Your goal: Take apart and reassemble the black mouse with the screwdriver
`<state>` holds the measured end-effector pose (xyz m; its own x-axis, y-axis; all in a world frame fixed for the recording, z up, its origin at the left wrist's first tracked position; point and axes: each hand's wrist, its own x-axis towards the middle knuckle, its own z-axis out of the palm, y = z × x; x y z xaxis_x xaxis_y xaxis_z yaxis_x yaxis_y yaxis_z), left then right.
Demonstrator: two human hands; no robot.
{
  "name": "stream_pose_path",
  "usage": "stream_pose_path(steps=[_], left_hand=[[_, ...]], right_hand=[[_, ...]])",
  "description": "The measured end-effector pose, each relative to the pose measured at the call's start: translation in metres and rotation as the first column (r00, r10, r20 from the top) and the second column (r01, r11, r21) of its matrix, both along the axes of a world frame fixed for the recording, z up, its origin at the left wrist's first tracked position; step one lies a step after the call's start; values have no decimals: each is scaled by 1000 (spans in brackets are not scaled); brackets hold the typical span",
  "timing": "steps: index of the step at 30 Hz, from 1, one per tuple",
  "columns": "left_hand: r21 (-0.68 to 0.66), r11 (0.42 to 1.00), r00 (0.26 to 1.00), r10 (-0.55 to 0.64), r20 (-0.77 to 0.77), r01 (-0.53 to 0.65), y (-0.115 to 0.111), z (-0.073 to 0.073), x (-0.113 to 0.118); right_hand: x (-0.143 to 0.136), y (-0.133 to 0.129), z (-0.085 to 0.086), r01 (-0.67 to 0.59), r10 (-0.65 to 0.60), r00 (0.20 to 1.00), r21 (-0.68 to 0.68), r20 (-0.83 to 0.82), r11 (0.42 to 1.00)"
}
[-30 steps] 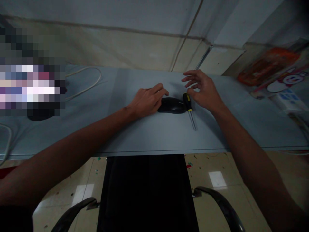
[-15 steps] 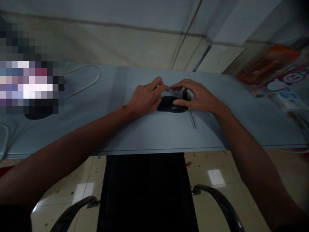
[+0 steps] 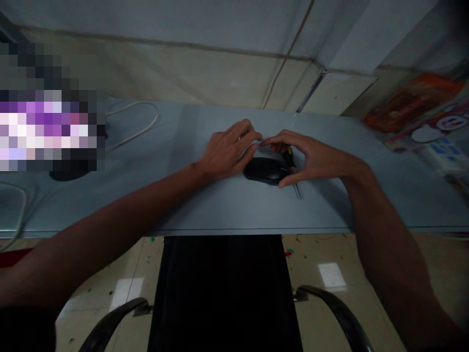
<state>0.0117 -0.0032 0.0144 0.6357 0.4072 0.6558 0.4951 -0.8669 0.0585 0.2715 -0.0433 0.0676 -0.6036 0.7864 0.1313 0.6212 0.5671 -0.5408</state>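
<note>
A black computer mouse lies on the grey-blue tabletop between my hands. My left hand is beside its left end, fingers bent, with the thumb and index finger slightly apart and nothing visible between them. My right hand arches over the right end. Its thumb is at the mouse's near right edge, and its index fingertip comes close to my left fingertips; the other fingers curl behind. Beneath the right hand is a screwdriver with a black and yellow handle, partly hidden, its thin shaft pointing toward me.
A looped pale cable lies at the left, near a blurred-out area above a dark base. Orange packaging and other packets stand at the right against the tiled wall. A black chair is at the table's front edge.
My right thumb has shifted from the mouse's top to its near right edge, and the right hand has opened wider. My left thumb has come away from the index finger. The view has shifted slightly.
</note>
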Motion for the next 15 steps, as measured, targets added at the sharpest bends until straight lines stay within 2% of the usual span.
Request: stream_pose_path(steps=[4,9,12,15], left_hand=[[4,999,998,-44,39,44,3,-2,0],[30,980,975,-196,102,194,8,-7,0],[13,963,962,-268,59,268,10,-10,2],[-34,956,957,-289,29,290,12,-15,4]], right_hand=[[0,3,-3,-15,14,1000,61,20,998],[-4,9,-11,-30,35,999,149,-32,988],[-7,12,-17,42,-33,998,169,-57,985],[-9,14,-22,115,-106,993,190,-58,975]])
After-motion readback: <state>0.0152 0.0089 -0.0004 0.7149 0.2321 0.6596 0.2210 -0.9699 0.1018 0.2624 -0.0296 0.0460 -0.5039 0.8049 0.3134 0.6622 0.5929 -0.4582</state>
